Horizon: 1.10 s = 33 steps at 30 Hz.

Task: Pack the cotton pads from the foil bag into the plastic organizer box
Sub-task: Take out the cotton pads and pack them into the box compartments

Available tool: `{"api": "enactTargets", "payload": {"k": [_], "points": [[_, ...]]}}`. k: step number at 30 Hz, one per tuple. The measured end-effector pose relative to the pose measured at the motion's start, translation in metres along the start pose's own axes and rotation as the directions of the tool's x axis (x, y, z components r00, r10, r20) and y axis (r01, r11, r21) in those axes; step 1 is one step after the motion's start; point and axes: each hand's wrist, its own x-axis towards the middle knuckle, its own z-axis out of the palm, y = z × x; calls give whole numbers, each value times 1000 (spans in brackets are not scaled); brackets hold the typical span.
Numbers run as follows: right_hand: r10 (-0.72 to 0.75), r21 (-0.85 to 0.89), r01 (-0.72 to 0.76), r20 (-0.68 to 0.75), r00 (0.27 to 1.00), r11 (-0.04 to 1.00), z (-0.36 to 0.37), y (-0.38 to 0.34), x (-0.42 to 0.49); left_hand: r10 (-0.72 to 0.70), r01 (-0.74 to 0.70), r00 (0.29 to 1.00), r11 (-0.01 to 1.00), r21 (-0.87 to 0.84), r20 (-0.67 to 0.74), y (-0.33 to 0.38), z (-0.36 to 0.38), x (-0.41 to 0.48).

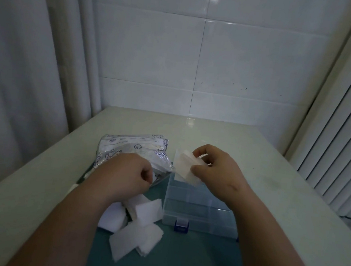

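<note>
My right fingers (199, 172) pinch a thin stack of cotton pads (185, 167), thumb below and forefinger above, just right of the frame's centre. The stack hangs over the far end of the clear plastic organizer box (199, 211), whose compartments lie open beneath it. My left fingers (144, 177) are curled at the mouth of the foil bag (134, 149), left of centre; I cannot tell whether they grip the bag's edge, a pad or nothing. More loose pads (141, 221) lie heaped under my left wrist on the teal mat (173, 258), just beside the box, on the pale desk (40, 185).
</note>
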Motion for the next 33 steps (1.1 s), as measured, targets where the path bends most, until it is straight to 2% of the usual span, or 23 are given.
{"api": "enactTargets", "payload": {"k": [3, 5, 7, 9, 11, 13, 15, 19, 21, 25, 30, 33], "points": [[-27, -13, 28, 57, 998, 1000, 3, -2, -1, -25, 8, 996, 980, -199, -84, 6, 1, 0], [-39, -31, 43, 99, 994, 999, 7, -3, -1, -58, 7, 990, 932, -363, -132, 9, 2, 2], [-39, -37, 44, 118, 992, 998, 12, -3, -1, -83, 25, 993, 837, -546, -83, 10, 4, 2], [-40, -32, 44, 123, 992, 999, 14, -3, -1, -55, 57, 998, 782, -620, 23, 10, 6, 0], [-50, -40, 55, 125, 991, 998, 14, -4, -2, -15, 39, 999, 835, -549, 47, 11, 8, 0], [-70, -60, 78, 125, 990, 995, 13, -4, -3, 15, -11, 1000, 909, -416, 7, 12, 10, 0], [-89, -63, 99, 139, 986, 993, 11, -6, -4, 43, -42, 999, 930, -366, -6, 13, 12, 0], [-121, -34, 128, 161, 979, 991, 8, -7, -6, 76, -74, 997, 915, -397, -10, 11, 14, 1], [-135, -32, 141, 162, 978, 989, 11, -7, -6, 70, -65, 998, 882, -466, -7, 10, 16, 3], [-130, -60, 142, 172, 977, 988, 14, -8, -6, 42, -66, 997, 916, -396, -71, 8, 20, 8], [-137, -96, 149, 123, 983, 984, 14, -9, -5, 30, -86, 991, 888, -451, -129, 9, 20, 10], [-120, -114, 136, 136, 983, 984, 13, -7, -4, 22, -60, 996, 884, -464, -87, 9, 19, 9]]}}
